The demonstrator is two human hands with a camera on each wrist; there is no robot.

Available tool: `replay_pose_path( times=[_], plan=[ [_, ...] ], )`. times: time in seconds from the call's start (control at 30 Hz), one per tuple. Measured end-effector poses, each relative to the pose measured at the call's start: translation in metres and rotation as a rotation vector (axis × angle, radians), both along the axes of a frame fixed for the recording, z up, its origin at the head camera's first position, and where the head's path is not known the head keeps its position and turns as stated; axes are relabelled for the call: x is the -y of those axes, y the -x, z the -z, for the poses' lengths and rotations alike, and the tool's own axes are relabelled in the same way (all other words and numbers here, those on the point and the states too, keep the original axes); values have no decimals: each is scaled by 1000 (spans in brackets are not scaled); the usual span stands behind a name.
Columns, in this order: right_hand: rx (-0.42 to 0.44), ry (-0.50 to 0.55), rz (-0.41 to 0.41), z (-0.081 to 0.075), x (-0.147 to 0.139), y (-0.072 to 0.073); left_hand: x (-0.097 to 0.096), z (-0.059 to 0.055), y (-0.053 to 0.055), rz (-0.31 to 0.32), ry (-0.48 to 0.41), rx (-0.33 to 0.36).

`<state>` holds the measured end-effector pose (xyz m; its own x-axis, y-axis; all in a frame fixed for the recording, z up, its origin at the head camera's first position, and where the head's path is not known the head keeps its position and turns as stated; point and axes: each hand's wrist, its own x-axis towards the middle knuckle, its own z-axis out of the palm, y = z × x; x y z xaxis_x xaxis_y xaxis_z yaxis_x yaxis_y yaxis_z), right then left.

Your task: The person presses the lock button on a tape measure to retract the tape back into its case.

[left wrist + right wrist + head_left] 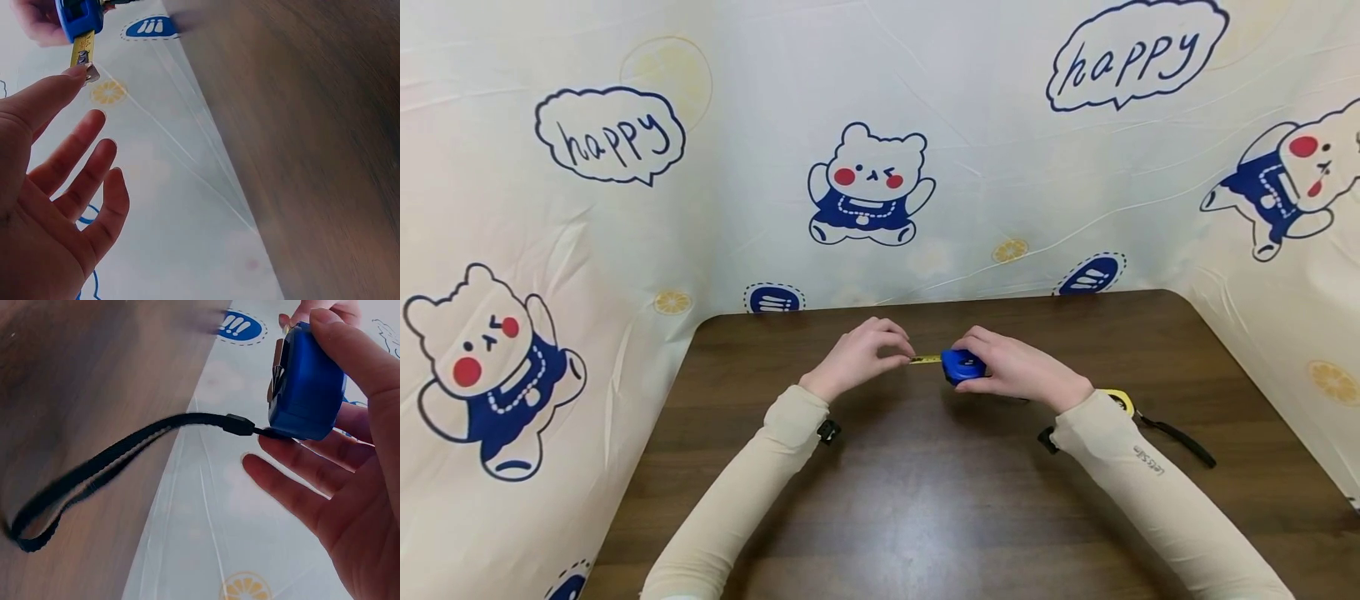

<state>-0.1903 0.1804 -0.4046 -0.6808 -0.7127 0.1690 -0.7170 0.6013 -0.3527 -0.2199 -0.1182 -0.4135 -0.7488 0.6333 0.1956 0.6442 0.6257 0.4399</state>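
Note:
My right hand [1022, 367] grips a blue tape measure [962, 366], thumb on one side and fingers on the other. A short length of yellow tape blade [926, 359] runs out of its case toward my left hand [859, 357]. In the left wrist view, the left thumb and the forefinger, mostly hidden behind it, pinch the blade's end beside the metal hook [92, 74]. The other left fingers are spread and loosely bent. From the blue case hangs a looped black wrist strap [119, 447], seen in the right wrist view.
A yellow tape measure [1118, 401] with a black strap [1183, 437] lies on the brown wooden table [895, 500], partly hidden by the right forearm. Behind the table's far edge and along its sides hangs a pale printed cloth [970, 192].

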Motion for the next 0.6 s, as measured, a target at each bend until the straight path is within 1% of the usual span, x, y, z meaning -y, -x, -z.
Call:
replay_pose_path(
  times=[0.1,0.3,0.37,0.5,0.6],
  plan=[
    [3,10,-11,0,4,0,-5,0,0,15,-8,-5],
    [-28,21,-34,-1,9,-2,-15,-2,-1,56,-32,-41],
    [-31,21,-39,-2,11,-2,-16,-2,-2,57,-33,-42],
    [-11,27,-50,-1,11,-2,-17,-3,-3,44,-37,-31],
    [-2,40,-58,-1,11,-3,-17,-3,-3,34,-26,-38]
  ],
)
